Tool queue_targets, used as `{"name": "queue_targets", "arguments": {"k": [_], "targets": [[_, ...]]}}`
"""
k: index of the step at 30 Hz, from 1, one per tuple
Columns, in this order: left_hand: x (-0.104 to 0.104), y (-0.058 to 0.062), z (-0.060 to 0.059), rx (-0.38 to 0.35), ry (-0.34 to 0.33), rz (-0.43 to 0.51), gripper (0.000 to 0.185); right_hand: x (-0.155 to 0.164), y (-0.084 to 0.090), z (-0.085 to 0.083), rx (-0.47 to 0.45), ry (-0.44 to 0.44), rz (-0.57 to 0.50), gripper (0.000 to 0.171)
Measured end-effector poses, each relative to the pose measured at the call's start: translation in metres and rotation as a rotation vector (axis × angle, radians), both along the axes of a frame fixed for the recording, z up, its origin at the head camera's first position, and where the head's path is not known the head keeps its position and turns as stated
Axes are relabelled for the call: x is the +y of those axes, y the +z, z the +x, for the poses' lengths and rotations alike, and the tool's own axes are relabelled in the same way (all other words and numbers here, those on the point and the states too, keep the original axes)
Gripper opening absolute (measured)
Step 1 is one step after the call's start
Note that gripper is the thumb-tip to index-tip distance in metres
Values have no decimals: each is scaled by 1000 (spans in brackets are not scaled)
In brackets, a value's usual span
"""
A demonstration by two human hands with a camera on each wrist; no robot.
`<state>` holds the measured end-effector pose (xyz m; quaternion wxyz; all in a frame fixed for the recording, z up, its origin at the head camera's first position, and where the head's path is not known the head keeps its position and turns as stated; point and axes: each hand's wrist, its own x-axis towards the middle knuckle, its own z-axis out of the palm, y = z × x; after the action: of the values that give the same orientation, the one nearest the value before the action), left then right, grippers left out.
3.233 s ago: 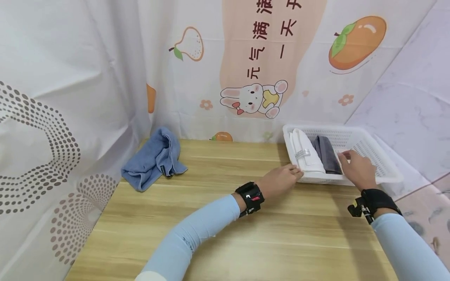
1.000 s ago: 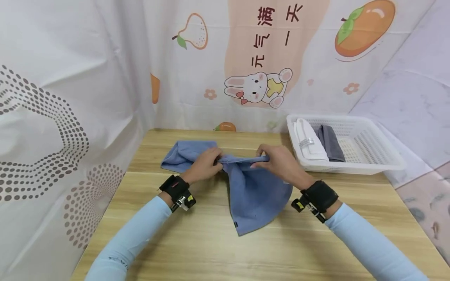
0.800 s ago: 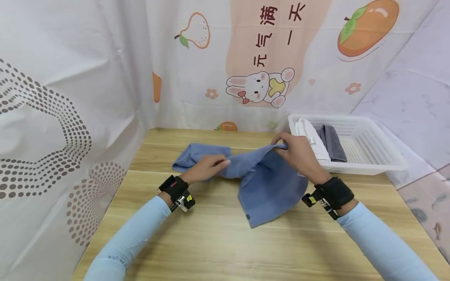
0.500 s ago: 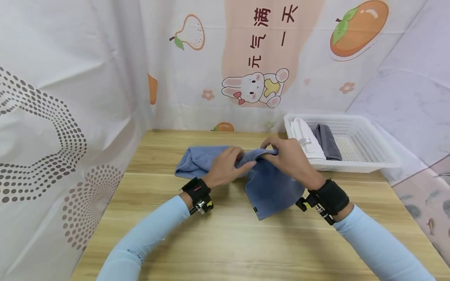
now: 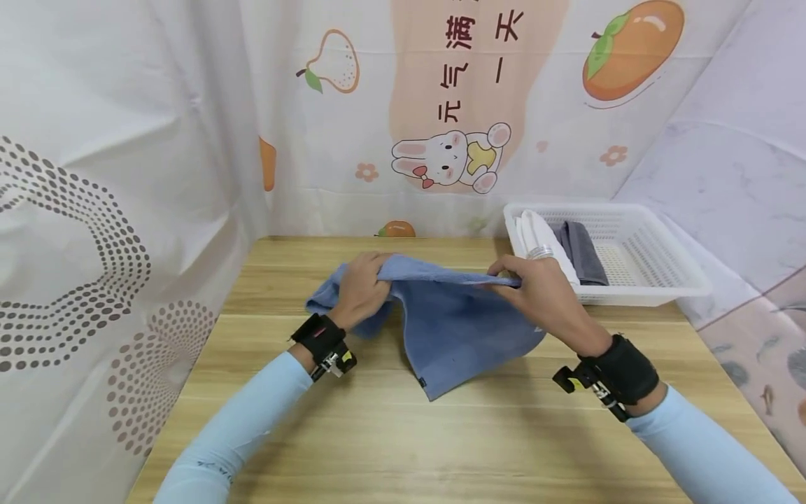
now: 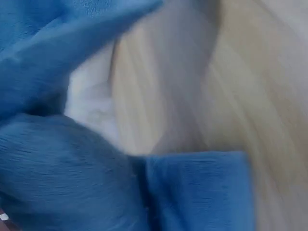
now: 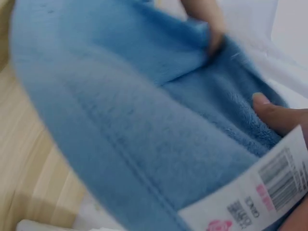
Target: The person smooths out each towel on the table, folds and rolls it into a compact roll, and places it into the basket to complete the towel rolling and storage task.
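Left hand point(image 5: 359, 294) at about 9 o'clock of the blue towel point(image 5: 456, 329) has its grip clenched on the towel's top hem, lifting it off the worktop point(image 5: 403, 434). Right hand point(image 5: 535, 294) at 3 o'clock pinches the same hem taut, the rest hanging to a corner at 6 o'clock. Uneven pulling could slip the hem from either pinch, or the right elbow could nudge the white basket point(image 5: 667, 294) at 2 o'clock, judging by how near it sits.

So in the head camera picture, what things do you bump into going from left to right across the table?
left hand → blue towel → right hand → white folded cloth → grey folded cloth → white basket
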<state>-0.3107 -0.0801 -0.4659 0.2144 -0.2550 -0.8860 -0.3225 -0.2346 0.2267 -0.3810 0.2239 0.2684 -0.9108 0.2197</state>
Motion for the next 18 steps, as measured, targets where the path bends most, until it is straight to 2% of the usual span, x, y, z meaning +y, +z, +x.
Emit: {"name": "queue_targets", "arguments": {"k": [4,8,11,13,15,18], "targets": [[-12,19,15,-49,-67,71,48,5,-3,0,19,15,11,22],[-18,41,20,-129,-77,116,49,5,-4,0,76,43,23,24],[-27,52,16,-182,-18,127,48,7,-2,0,106,39,28,25],[-38,54,10,-187,54,110,48,13,1,0,115,17,26,26],[-54,51,3,-168,125,87,46,23,2,0,109,-15,28,28],[-83,40,-8,-120,202,19,40,42,3,3,65,-62,35,28]]}}
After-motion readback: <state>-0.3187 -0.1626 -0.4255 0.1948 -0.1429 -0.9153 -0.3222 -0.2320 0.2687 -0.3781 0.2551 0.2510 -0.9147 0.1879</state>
